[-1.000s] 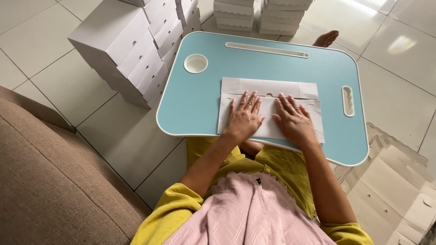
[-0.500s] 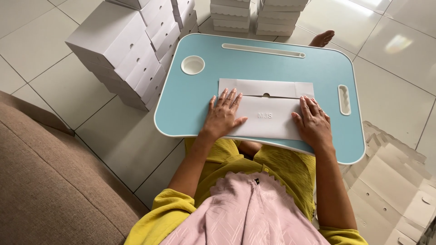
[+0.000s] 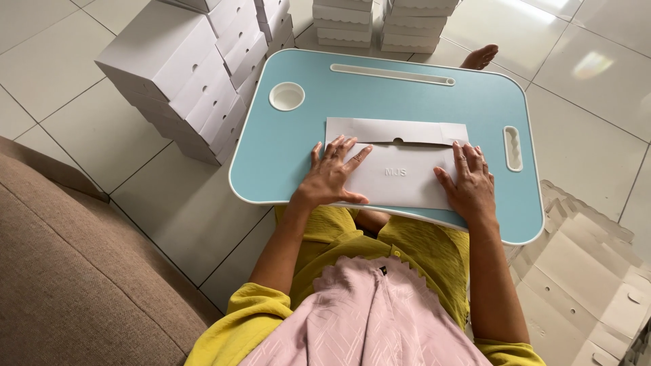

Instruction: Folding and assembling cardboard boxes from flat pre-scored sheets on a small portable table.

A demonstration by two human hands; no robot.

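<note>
Both palms, left hand point(image 3: 330, 177) and right hand point(image 3: 469, 181), flat and ungripping on light, creasable flattened cardboard box point(image 3: 397, 163); best lifted by edges.

— Left of the lap table point(image 3: 420, 102)?
— Leaning stack of white boxes point(image 3: 196, 74) on pale floor tiles point(image 3: 54, 74); brown sofa point(image 3: 68, 271) nearer, lower left.
— Beyond the far edge?
— Two more piles of white boxes point(image 3: 380, 24) (tops cut off by the frame); bare foot point(image 3: 480, 57) just beside the far right corner.
— On the right?
— Flat unfolded cardboard blanks point(image 3: 590, 271) lying on the floor.
— On the light blue tabletop itself?
— Round white cup recess point(image 3: 287, 96); long slot point(image 3: 393, 74); handle cut-out point(image 3: 513, 148).
</note>
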